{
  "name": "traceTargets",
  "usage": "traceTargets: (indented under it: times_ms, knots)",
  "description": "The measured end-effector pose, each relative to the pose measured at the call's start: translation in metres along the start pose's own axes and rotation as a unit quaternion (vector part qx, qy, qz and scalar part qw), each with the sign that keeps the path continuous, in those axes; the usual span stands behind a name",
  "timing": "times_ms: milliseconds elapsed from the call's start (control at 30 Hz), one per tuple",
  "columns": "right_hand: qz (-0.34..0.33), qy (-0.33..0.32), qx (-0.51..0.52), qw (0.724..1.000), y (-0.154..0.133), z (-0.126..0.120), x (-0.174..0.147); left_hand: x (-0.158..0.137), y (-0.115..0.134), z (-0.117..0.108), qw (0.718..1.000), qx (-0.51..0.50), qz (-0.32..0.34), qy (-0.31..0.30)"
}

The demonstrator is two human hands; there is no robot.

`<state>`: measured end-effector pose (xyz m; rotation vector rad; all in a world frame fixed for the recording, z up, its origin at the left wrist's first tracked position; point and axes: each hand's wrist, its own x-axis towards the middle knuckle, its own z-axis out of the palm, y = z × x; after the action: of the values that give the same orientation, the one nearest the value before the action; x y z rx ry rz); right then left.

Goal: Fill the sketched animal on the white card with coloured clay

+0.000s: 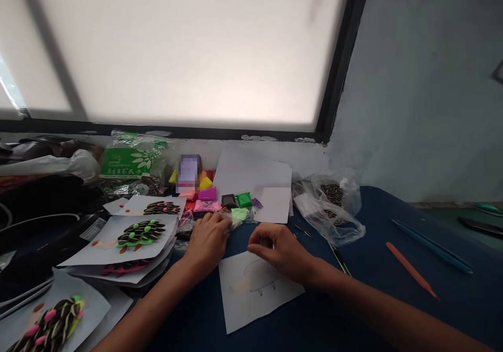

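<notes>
Our right grip [281, 244] curled over drawing sheet [255, 299], we can't tell if holding anything, our left grip [208, 237] by colored packets [207, 206], hold unclear, sheet on blue table [371, 226].

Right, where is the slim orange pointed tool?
In the head view, the orange tool lies at right on the dark-blue tabletop, beside the long blue tool.

A wide window is screened by a pale covering [196, 53], its lower portion brightly backlit, and bounded by a dark frame [342, 53]. The plain grey wall [424, 90] at right is left in dimmer light, while chipped patches are seen along the sill. Beneath, a dark blue worktop [369, 252] with a rounded far corner is set near the wall.
</notes>
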<state>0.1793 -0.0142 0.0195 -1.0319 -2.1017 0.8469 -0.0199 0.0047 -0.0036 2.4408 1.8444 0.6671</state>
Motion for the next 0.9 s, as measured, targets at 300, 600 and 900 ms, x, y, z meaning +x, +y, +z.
traceTargets:
  times_ms: [300,600,900]
  knots:
    - [-0.02,-0.053,0.013,0.998,0.005,0.006,-0.034,-0.003,0.01,0.007,0.973,-0.208,0.101,-0.02]
    - [0.001,-0.066,0.024,0.998,0.003,0.006,-0.038,-0.012,0.012,0.015,0.967,-0.216,0.12,-0.056]
    - [-0.004,-0.025,0.005,1.0,0.009,0.009,-0.039,-0.012,0.01,0.019,0.965,-0.224,0.128,-0.045]
